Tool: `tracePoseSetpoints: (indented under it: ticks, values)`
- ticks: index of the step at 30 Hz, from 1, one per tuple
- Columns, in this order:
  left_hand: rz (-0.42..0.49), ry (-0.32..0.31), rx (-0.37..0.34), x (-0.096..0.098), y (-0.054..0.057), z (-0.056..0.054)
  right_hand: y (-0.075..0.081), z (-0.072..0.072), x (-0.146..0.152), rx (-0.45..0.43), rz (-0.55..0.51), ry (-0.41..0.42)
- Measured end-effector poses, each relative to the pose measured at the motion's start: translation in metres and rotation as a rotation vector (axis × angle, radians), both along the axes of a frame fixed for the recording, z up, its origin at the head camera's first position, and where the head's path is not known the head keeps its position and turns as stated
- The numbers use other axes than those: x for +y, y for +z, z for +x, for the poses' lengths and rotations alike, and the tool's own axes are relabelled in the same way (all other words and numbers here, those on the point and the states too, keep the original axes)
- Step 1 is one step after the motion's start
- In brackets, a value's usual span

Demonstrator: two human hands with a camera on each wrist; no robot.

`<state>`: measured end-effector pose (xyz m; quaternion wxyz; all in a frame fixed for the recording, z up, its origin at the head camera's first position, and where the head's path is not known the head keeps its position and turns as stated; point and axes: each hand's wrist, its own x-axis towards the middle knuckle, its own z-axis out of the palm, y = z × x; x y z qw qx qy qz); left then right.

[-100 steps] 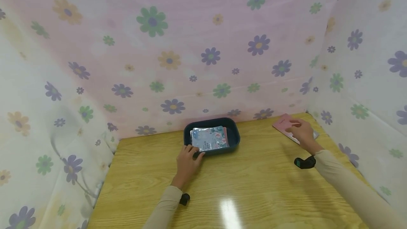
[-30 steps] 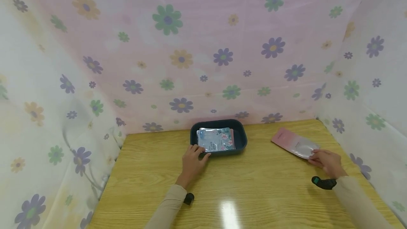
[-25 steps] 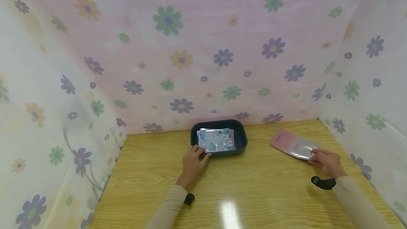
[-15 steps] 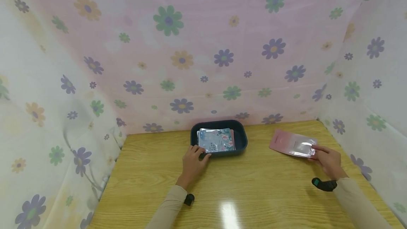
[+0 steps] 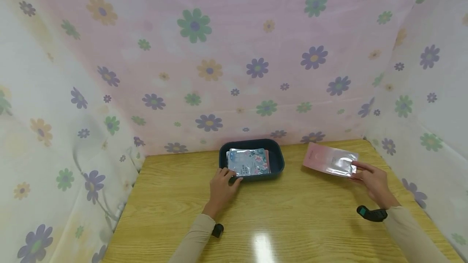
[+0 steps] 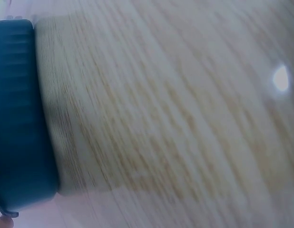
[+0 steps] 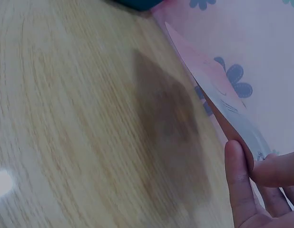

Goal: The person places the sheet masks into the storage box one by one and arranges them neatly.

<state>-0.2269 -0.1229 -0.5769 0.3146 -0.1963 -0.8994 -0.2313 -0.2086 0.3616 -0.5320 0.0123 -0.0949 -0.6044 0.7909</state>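
My right hand [image 5: 373, 180] pinches the near end of a flat pink-and-silver sachet [image 5: 327, 158]. The right wrist view catches the sachet [image 7: 209, 80] edge-on between thumb and fingers [image 7: 240, 178], lifted above its shadow on the wood. At the table's back stands a dark teal plastic basket [image 5: 279, 158]. Inside it lies a small stack of sachets, topped by a light blue one with flowers [image 5: 248, 162]. My left hand [image 5: 221, 186] grips the basket's front left rim, fingers over the edge and thumb at the front wall. Only a fingertip [image 6: 4, 222] shows in the left wrist view.
The wooden table [image 5: 175, 210] reaches back to a pink flowered cloth wall [image 5: 234, 60]. White flowered cloth closes in both sides. A bright light reflection [image 5: 264, 246] lies on the near tabletop.
My right hand first hovered over the sachet, then took hold of its near end. It has since raised and turned it, shifting it slightly left. The left hand has stayed at the basket rim.
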Motion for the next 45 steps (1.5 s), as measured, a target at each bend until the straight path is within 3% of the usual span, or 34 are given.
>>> tracePoseSetpoints:
  ticks: [10, 20, 25, 35, 45]
  values:
    - [-0.002, 0.000, -0.060, -0.001, 0.005, 0.003, 0.015, -0.005, -0.018, 0.003, -0.044, 0.041]
    - [0.000, -0.018, 0.003, -0.002, 0.001, 0.000, 0.027, -0.006, -0.036, 0.014, -0.002, 0.097]
    - [-0.068, -0.034, 0.001, -0.003, 0.009, -0.001, 0.030, -0.007, -0.048, 0.013, 0.027, 0.112]
    - [-0.288, -0.090, 0.024, -0.005, 0.019, -0.003, 0.035, -0.014, -0.078, 0.048, 0.005, 0.159]
    - [-0.294, -0.089, 0.011, -0.005, 0.017, -0.006, 0.039, -0.026, -0.107, 0.043, 0.062, 0.216]
